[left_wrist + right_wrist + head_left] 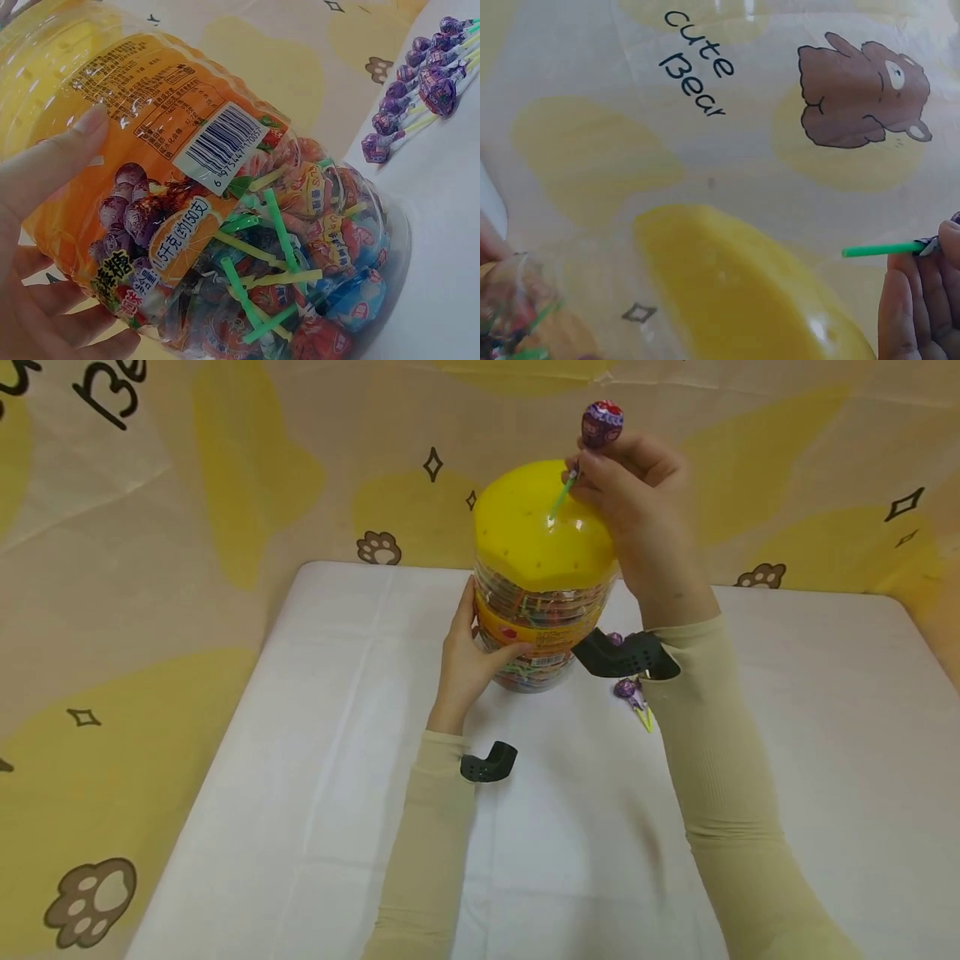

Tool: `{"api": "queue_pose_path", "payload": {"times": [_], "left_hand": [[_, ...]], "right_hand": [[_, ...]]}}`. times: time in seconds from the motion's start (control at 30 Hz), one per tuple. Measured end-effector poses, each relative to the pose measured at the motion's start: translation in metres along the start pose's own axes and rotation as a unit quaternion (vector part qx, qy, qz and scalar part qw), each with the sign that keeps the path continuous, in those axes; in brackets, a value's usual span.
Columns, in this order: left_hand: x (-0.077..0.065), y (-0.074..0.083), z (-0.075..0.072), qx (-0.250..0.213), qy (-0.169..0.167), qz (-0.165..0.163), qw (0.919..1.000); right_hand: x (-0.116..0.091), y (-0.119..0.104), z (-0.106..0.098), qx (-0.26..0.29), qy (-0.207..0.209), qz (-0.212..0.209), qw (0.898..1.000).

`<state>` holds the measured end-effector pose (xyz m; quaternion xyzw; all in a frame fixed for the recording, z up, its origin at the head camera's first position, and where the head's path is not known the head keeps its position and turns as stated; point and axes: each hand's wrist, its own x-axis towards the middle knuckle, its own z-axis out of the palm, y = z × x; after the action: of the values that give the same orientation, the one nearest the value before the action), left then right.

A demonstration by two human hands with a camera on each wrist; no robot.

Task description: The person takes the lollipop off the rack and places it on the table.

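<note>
A clear plastic jar point(545, 610) of wrapped lollipops, with an orange label and a domed yellow lid point(525, 539), stands on the white table. My left hand point(472, 664) grips its left side, thumb across the label point(169, 142). Above the lid, my right hand point(637, 477) pinches one purple-wrapped lollipop point(602, 425), its green stick point(881, 250) pointing down toward the lid. In the head view the stick's tip overlaps the lid; in the right wrist view it stands apart from it. Wrapped lollipops with green and yellow sticks show through the jar wall point(300, 247).
Several purple lollipops point(405, 90) lie in rows on the white table point(360, 710), right of the jar, partly hidden by my right wrist in the head view. Behind the table hangs a backdrop point(285, 485) with yellow patches and paw prints. Each wrist wears a black mount point(489, 763).
</note>
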<state>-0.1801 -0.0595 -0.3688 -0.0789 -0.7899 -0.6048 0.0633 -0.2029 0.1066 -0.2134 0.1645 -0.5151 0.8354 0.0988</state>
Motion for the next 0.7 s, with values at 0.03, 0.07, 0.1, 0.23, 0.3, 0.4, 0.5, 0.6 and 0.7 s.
{"api": "queue_pose_path", "payload": {"times": [0.03, 0.07, 0.1, 0.23, 0.3, 0.4, 0.5, 0.6, 0.7], "left_hand": [[0.000, 0.000, 0.000, -0.001, 0.000, 0.001, 1.0000], [0.000, 0.000, 0.000, -0.001, 0.000, 0.003, 1.0000], [0.000, 0.001, 0.001, -0.002, 0.000, 0.004, 1.0000], [0.000, 0.000, 0.001, -0.004, 0.003, 0.005, 1.0000], [0.000, -0.001, 0.001, -0.004, 0.003, 0.007, 1.0000], [0.000, -0.002, 0.001, -0.008, 0.004, 0.012, 0.9999], [0.000, -0.001, 0.001, -0.009, 0.006, 0.017, 0.9998], [0.000, -0.001, 0.002, -0.008, 0.008, 0.018, 0.9998], [-0.001, 0.000, 0.003, -0.007, 0.007, 0.019, 0.9998]], "right_hand": [[-0.004, -0.001, -0.004, 0.005, 0.000, 0.002, 1.000], [-0.009, -0.001, -0.009, 0.009, 0.001, 0.004, 1.000], [-0.013, -0.001, -0.013, 0.018, 0.001, 0.008, 1.000], [-0.029, 0.000, -0.030, 0.023, 0.007, 0.027, 0.999], [-0.037, 0.000, -0.038, 0.027, 0.010, 0.041, 0.999], [-0.048, 0.002, -0.050, 0.021, 0.002, 0.050, 0.999], [-0.058, 0.003, -0.062, 0.029, 0.002, 0.055, 0.998], [-0.068, 0.005, -0.073, 0.028, 0.018, 0.056, 0.998], [-0.078, 0.007, -0.086, 0.015, 0.036, 0.053, 0.998]]}}
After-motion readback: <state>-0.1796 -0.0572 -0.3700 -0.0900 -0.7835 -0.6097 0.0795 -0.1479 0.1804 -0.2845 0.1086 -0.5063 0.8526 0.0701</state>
